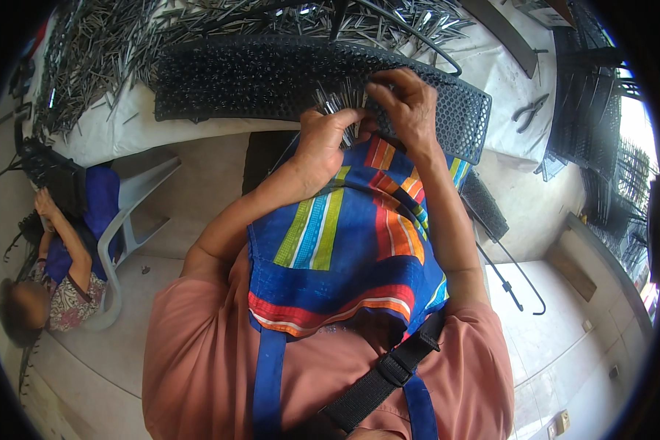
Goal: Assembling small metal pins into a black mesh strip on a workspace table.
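Observation:
My left hand (320, 147) is closed round a bundle of thin metal strips (337, 103), which fan out above its thumb. My right hand (412, 110) is beside it, its fingers bent in a pinch; what they hold, if anything, is hidden. Both hands are at the near edge of a long black perforated panel (462, 121). Small upright pieces crowd the holes on its left and middle, while the right end shows bare holes. A blue striped apron (323, 235) lies across my lap below the hands.
Heaps of loose metal strips (106, 62) cover the back of the white-covered table (136, 136). Pliers (529, 112) lie on its right. Dark perforated panels (590, 110) stand farther right. At the left, another person (66, 271) sits in a grey plastic chair (117, 257).

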Motion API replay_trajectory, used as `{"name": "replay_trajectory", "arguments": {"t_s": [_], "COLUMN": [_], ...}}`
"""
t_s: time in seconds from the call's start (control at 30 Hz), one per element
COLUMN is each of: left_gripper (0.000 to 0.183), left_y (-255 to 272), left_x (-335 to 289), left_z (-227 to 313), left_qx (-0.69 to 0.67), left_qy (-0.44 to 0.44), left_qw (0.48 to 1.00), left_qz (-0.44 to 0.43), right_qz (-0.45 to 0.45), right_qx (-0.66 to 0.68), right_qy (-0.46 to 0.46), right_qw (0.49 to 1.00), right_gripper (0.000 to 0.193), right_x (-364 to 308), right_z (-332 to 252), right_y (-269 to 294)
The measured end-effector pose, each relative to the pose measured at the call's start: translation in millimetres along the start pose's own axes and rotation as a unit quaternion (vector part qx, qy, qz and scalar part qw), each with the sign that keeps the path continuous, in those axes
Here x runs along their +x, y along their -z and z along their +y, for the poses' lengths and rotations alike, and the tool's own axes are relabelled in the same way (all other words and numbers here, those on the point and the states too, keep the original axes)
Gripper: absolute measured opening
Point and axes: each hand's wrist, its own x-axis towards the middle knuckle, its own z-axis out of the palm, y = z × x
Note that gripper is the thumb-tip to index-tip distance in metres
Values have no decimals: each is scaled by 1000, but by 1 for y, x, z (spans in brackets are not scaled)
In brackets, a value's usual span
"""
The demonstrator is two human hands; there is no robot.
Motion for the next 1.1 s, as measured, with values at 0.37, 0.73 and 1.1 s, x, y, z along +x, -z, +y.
{"name": "replay_trajectory", "arguments": {"t_s": [0.37, 0.73, 1.1], "left_gripper": [17, 18, 13], "left_y": [-4, -6, -6], "left_x": [-1, -2, -2], "left_z": [-1, -3, -3], "left_qx": [16, 40, 30], "left_qy": [32, 9, 21], "left_qw": [999, 999, 999], "left_qz": [-9, 26, 17], "right_qz": [-53, 244, 159], "right_qx": [215, 170, -61], "right_qy": [-217, -22, 115], "right_qw": [951, 954, 979], "right_gripper": [11, 6, 10], "right_x": [-2, 7, 14], "right_z": [-10, 13, 5], "right_y": [2, -5, -3]}}
